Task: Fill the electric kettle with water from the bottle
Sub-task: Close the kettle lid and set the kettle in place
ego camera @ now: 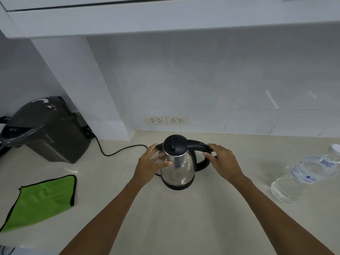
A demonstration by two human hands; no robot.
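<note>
A stainless steel electric kettle (179,167) with a black lid and black handle stands on its black base in the middle of the beige counter. Its lid is closed. My left hand (151,162) rests against the kettle's left side near the spout, fingers spread on the metal. My right hand (223,160) is on the black handle at the right, fingers curled around its top. A clear plastic water bottle (303,174) with a white cap stands at the right edge of the counter, well apart from both hands.
A dark grey hot-water dispenser (47,129) stands at the back left, its black cord (117,152) trailing toward the kettle. A green cloth (42,201) lies at the front left. Two wall sockets (166,120) sit behind the kettle. Cabinets hang overhead.
</note>
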